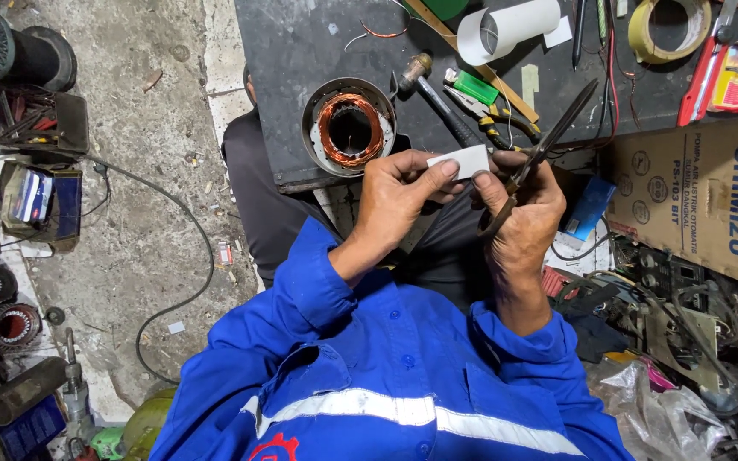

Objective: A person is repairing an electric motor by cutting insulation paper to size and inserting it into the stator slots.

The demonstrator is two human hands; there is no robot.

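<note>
Biggest worry from my view: the scissors (548, 141) have their blades spread right next to the thumb of the left hand (399, 201), so if the cut runs crooked it prob nicks skin, or the small white paper piece (463, 160) buckles bc it's only pinched at one end. It could also drop to the floor between the knees.

Pose-wise, both hands are up in front of the chest, just near of the dark counter (301, 43) edge. Left fingers are clenched on the paper, thumb on top. Right hand (518, 213) is wrapped through the scissor handles, blades pointing far-right. Wrists bent inward, blue sleeves pushed back.

Copper-wound stator (350, 126) sits on the counter to the left of the paper, hammer (437, 94) w/ pliers (493, 119) beside it.
</note>
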